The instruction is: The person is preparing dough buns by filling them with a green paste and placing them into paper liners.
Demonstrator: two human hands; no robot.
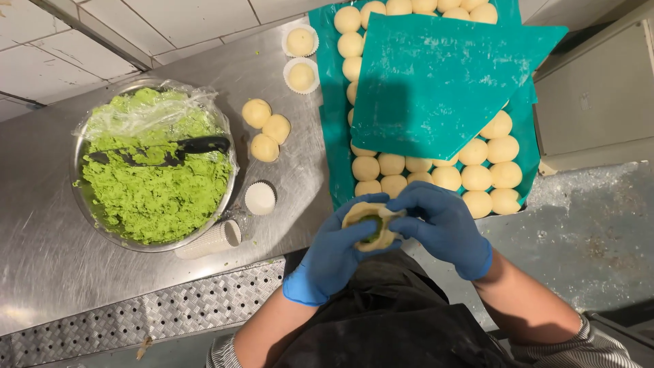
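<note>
Two gloved hands meet just above the near edge of the steel surface, both working one flat round of pale dough with a dab of green filling at its middle. The left hand cups the round from below, fingers curled up around its rim; the right hand has its fingers pinched together on the far edge of the dough. Just beyond the fingers sits a teal tray of dough balls, partly covered by a teal sheet. Out to the left of the left hand lies a stack of paper cups, with a metal bowl of green paste and a dark-handled tool beyond it
</note>
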